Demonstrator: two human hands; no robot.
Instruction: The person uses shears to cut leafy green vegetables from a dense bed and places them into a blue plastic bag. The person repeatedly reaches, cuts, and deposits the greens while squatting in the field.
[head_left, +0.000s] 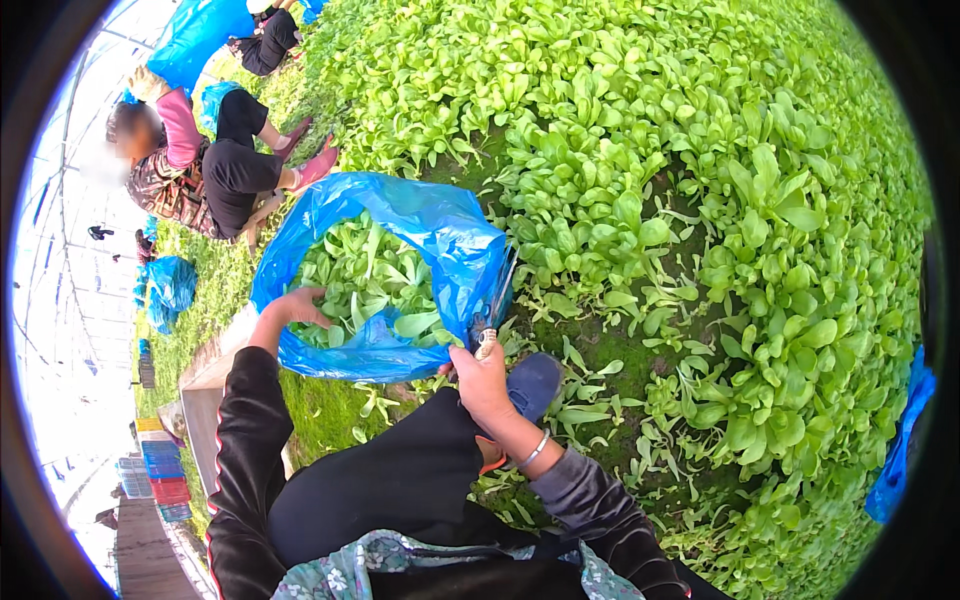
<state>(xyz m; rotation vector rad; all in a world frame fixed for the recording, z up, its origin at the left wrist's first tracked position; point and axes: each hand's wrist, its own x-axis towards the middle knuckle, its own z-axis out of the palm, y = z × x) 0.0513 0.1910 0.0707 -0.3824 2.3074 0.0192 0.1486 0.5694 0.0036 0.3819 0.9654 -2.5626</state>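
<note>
A blue plastic bag (457, 225), its mouth spread wide, holds cut leafy greens (375, 270) in front of me. My left hand (296, 307) reaches over the bag's left rim, fingers apart against the greens; whether it also pinches the plastic is unclear. At the bag's lower right rim, my right hand (484, 375) grips a tool with a wrapped, light-coloured handle (487, 341). Its narrow metal part points up along the outside of the bag, and its exact kind cannot be told. The right fingertips touch the bag's edge and are partly hidden.
Leafy green plants (600, 150) grow densely ahead and to the right. A co-worker (217, 165) sits at the upper left, another person (270, 37) beyond. Filled blue bags (171, 285) and stacked plastic crates (165, 461) stand left, near a concrete ledge (206, 405). Cut leaves litter the mossy soil.
</note>
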